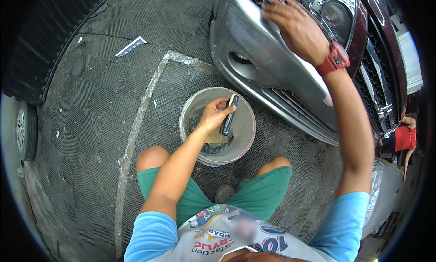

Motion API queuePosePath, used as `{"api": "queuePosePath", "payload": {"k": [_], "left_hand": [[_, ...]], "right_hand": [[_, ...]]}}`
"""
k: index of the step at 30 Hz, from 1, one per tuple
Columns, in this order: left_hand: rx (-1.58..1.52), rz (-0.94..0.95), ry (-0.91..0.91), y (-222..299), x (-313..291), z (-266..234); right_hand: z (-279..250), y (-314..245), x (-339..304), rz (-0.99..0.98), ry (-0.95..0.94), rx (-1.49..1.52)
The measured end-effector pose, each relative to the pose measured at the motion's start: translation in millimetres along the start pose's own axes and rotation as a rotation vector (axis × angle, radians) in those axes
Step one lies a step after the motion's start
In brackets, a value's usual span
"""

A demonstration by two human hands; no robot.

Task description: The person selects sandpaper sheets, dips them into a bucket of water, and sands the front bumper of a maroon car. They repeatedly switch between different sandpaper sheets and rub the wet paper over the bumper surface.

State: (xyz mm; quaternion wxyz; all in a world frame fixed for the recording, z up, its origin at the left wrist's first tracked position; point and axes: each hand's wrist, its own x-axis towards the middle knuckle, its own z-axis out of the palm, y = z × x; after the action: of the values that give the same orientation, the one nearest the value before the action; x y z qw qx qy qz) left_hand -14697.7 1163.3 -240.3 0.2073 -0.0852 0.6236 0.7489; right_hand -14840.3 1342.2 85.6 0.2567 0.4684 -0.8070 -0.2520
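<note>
My left hand [214,115] is closed around a black block with a pale yellow edge [229,117], held over a grey-white bucket [246,126]. Inside the bucket lie a yellowish piece [217,137] and something dark, partly hidden by the hand. Up at the car's front corner, my right hand [297,28] lies with fingers stretched across the top of the silver-grey bumper [254,32], below the dark red bodywork. Those fingers are slightly blurred, and what is under the palm is hidden. A red watch [336,58] sits on my right wrist.
The bucket stands between my knees and the bumper, on a textured floor mat [104,89] with a pale strip [141,112]. A folded paper [131,46] lies farther off. The headlight [336,13] and grille [376,76] are at right. Beyond them is a person in red [405,138].
</note>
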Motion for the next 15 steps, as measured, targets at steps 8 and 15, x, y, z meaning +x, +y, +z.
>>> {"api": "queuePosePath", "payload": {"k": [8,15], "left_hand": [[0.143,0.473,0.286,44.8,-7.1,-6.1],[0.208,1.069,0.6,180.9,42.8,-0.9]], "right_hand": [[-13.4,9.6,-191.3,0.085,-0.376,0.09],[-6.0,-0.9,-183.3,0.148,-0.232,0.209]]}}
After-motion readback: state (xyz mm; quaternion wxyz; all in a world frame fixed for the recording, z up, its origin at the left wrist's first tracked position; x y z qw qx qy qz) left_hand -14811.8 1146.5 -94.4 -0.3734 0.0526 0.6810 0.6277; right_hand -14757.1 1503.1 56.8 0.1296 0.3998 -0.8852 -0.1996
